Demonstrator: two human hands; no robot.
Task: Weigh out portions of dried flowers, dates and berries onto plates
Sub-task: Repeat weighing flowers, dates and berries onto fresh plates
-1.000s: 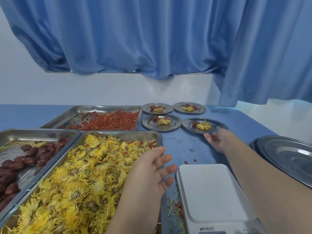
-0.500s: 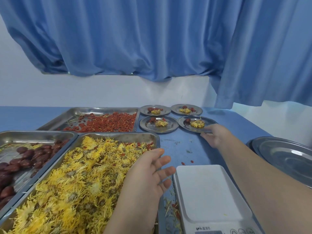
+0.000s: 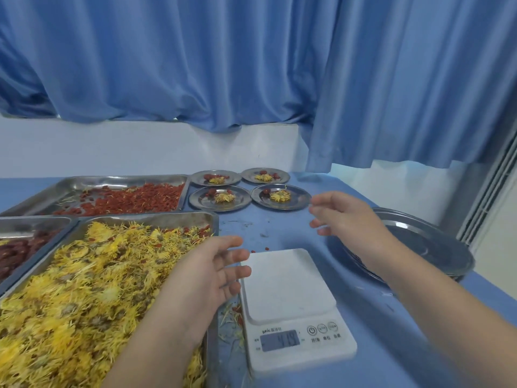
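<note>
A steel tray of yellow dried flowers [image 3: 92, 278] fills the near left. Behind it lies a tray of red berries [image 3: 131, 198], and a tray of dark dates [image 3: 16, 249] shows at the left edge. Several small steel plates carry portions at the back; the near right plate [image 3: 281, 196] holds a flower and a date. A white scale [image 3: 291, 306] stands bare, its display lit. My left hand [image 3: 207, 275] hovers open over the flower tray's right edge beside the scale. My right hand [image 3: 344, 217] is open just right of the near right plate, apart from it.
A stack of larger steel plates [image 3: 419, 247] sits at the right under my right forearm. Loose berries and petals dot the blue tablecloth [image 3: 268, 228] around the scale. A blue curtain and white wall close the far side.
My right hand let go of the near right plate and drew back to the right, fingers spread. The view tilted down, so the scale's display shows. My left hand barely moved.
</note>
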